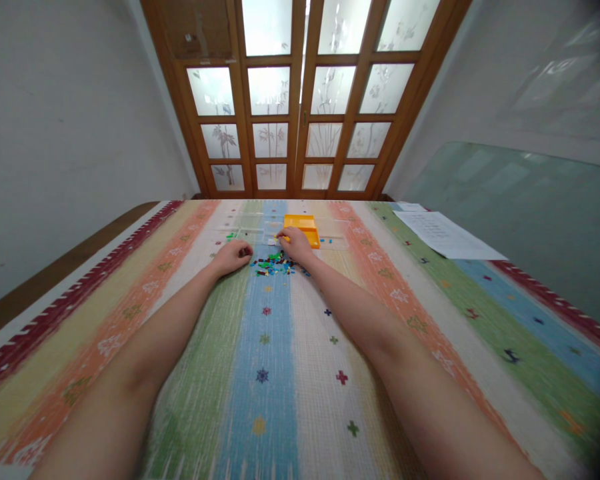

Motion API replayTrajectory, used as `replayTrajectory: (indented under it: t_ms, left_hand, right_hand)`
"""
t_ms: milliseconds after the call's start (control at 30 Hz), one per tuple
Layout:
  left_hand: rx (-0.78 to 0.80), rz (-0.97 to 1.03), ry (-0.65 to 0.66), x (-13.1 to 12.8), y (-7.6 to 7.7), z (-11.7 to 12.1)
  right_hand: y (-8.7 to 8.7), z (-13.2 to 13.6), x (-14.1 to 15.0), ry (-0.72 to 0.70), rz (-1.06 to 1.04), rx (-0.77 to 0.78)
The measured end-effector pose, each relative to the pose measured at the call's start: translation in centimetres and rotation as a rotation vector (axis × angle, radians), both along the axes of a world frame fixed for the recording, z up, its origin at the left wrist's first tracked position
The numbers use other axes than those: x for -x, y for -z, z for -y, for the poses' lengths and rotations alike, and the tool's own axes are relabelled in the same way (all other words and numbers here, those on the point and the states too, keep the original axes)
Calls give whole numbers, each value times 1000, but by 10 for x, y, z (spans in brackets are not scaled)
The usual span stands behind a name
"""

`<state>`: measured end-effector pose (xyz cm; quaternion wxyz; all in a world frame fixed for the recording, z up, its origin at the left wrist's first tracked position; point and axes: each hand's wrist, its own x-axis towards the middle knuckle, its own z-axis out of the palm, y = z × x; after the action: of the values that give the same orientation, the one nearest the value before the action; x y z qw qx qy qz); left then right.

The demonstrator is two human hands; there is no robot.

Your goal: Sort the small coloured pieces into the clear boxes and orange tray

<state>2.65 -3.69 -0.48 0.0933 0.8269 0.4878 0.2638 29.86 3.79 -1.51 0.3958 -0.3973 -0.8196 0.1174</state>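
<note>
A loose pile of small toy building bricks (270, 265), green, blue, dark and yellow, lies on the striped tablecloth. My left hand (233, 258) rests at the pile's left edge, its fingers curled in; whatever they may hold is hidden. Just above the pile, my right hand (296, 243) has its thumb and fingertips pinched together over the clear tray area. A bit of yellow shows at those fingertips, too small to name. Behind and right of that hand is an open yellow box (300, 219), partly covered by it.
Clear plastic trays (335, 230) lie around the yellow box, with a few blue pieces on the right and green ones on the left. White printed sheets (445, 235) lie at the right on the tablecloth (275, 347). Wooden glazed doors (300, 100) stand beyond the table.
</note>
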Motion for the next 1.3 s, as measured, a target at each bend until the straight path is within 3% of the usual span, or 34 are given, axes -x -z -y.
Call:
replayTrajectory:
  t_ms: [133, 267, 500, 600, 800, 967, 1067, 1200, 1300]
  left_hand:
    - [3, -2, -11, 2, 0, -2]
    - [47, 98, -105, 3, 3, -3]
    - [110, 406, -255, 14, 14, -17]
    - [66, 597, -342, 20, 17, -24]
    - [21, 922, -496, 30, 15, -30]
    - [60, 1089, -542, 33, 12, -32]
    - [86, 1088, -525, 32, 10, -31]
    - [59, 883, -468, 29, 8, -27]
    - [104, 643, -287, 24, 5, -21]
  right_hand:
    - [-1, 2, 0, -10, -1, -20]
    - [-5, 7, 0, -21, 15, -32]
    - [-8, 14, 5, -42, 52, -58]
    - [-6, 15, 9, -61, 89, -74]
    - [0, 12, 14, -93, 134, -103]
    - [2, 11, 15, -99, 128, -122]
    - [2, 12, 14, -102, 125, -121]
    - [1, 13, 13, -103, 122, -122]
    - [1, 13, 12, -99, 121, -129]
